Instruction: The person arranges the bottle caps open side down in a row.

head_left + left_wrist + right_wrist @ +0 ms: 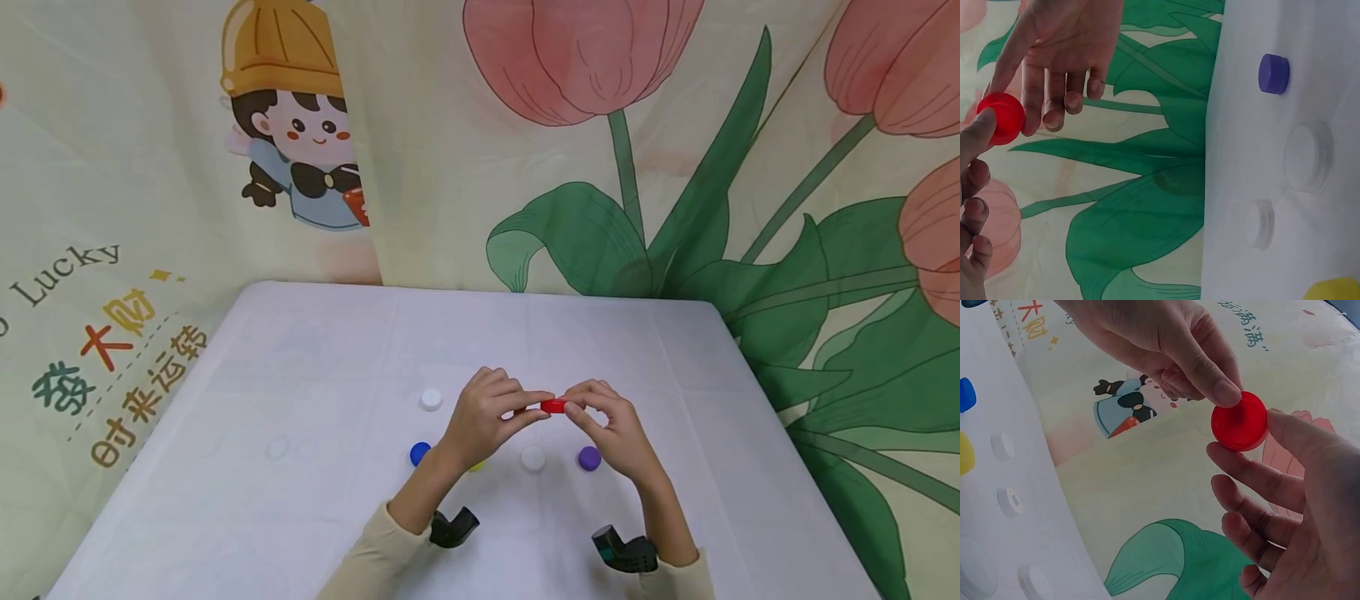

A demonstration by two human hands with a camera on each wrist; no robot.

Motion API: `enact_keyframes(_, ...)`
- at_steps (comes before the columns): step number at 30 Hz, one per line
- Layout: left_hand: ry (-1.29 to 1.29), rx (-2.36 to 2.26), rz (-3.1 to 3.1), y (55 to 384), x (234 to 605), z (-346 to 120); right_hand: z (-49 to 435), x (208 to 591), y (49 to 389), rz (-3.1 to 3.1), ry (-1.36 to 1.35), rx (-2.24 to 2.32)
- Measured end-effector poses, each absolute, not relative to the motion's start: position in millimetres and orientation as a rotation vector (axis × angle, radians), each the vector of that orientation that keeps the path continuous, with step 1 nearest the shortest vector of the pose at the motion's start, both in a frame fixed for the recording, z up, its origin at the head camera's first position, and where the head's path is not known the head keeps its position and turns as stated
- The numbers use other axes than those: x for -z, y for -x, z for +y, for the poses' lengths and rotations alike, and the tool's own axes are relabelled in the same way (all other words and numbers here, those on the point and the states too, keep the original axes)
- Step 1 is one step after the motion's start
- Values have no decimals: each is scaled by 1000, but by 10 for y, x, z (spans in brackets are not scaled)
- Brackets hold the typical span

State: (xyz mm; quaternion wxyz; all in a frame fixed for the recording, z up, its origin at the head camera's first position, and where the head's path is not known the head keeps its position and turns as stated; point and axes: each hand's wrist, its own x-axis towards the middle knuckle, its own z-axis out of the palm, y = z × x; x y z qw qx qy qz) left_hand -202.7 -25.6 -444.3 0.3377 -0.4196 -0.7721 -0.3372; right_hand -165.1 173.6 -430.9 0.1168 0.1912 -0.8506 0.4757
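A round red bottle cap (552, 406) is held up over the white table between both hands. My left hand (483, 417) pinches it by the face, the thumb lying on it in the right wrist view. From the other side my right hand (611, 425) grips its rim with thumb and forefinger, the other fingers spread loosely. In the left wrist view the red cap (1005, 119) has its round face towards the camera. Below the hands lie a purple cap (589, 458), a whitish cap (533, 458) and a yellow cap (476, 467), the last mostly hidden behind the left wrist.
A blue cap (420, 453) lies by the left forearm, a white cap (431, 399) farther back. The right wrist view shows several pale caps on the white cloth-covered table (300, 350). A printed fabric backdrop (427, 167) hangs behind its far edge.
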Motion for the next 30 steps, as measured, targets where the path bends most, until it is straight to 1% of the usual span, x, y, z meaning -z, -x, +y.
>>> enact_keyframes(5,1109,933,-2024,2027,4451,-255,1680,4155,1569,-2476,-561,-1385)
enact_keyframes(16,1070,1070,-2139,2047,4492,-235,1708,4200,1610,-2389,-518,-1376)
enact_keyframes(22,1050,1110,-2152,2049,4504,-228,1704,4157,1596,-2373,-568,-1339)
enact_keyframes(25,1049,1115,-2151,2065,4523,-217,1722,4197,1620,-2366,-583,-1322)
enact_keyframes(30,1030,1109,-2174,2119,4548,-136,1850,4422,1761,-2349,-544,-1266)
